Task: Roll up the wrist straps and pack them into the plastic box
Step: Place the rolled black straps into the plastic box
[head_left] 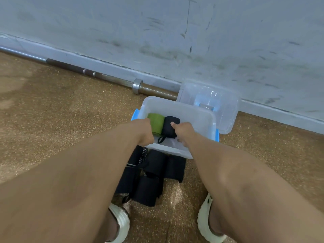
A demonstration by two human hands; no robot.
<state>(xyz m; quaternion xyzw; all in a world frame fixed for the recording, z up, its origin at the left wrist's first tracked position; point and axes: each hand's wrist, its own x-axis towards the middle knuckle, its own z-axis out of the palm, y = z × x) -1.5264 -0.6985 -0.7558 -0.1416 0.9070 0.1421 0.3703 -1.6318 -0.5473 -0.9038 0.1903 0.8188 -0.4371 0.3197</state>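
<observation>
Left hand (144, 132) down inside the plastic box (198, 114), fingers curled against the near end of the green rolled strap (155, 124); hard to tell whether gripping or only pressing. Right hand (182, 131) beside it, thumb lying on top of the black rolled strap (171, 127), remaining fingers curled down behind the roll toward the box floor, so apparently holding it. Inside the translucent box: green roll and black roll lying side by side, touching, with a small black loop (161, 139) trailing from the black one. Blue latches (135, 115) on the box sides. Clear lid (210, 102) propped behind the box against the scuffed wall (157, 32). Just in front of the box, on the speckled floor (52, 111), a cluster of black straps (150, 179), partly hidden by the forearms. Barbell (87, 71) along the wall base, far end hidden behind the lid. Pale sandals (204, 223) at the bottom edge.
</observation>
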